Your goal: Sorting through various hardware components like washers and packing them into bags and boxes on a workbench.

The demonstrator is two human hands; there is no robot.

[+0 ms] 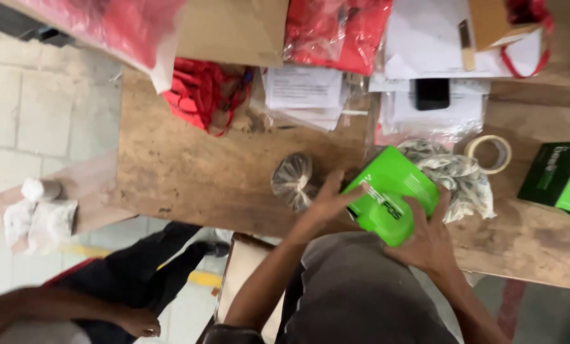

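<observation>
A worn wooden desk (189,172) fills most of the view, its far edge crowded with red plastic-wrapped bundles (342,28), a cardboard sheet (234,25), stacks of white papers (304,89) and a black phone (432,93) lying on more papers. At the near edge of the desk, right in front of the person's grey-clad torso, a bright green box (393,191) is held tilted between both hands. The left hand (333,197) lies against the box's left side, fingers spread flat over its printed face. The right hand (428,239) is clamped on the box's lower right corner, fingers wrapped up over the edge. Just behind the box, touching it, lies a crumpled patterned cloth (463,175); a roll of tape (489,153) sits just beyond that. A second green and dark box (559,175) rests well to the right. Just left of the left hand sits a small clear bag of dark bits (293,180). At lower left, another person's hand (138,322) hangs beside dark trousers.
</observation>
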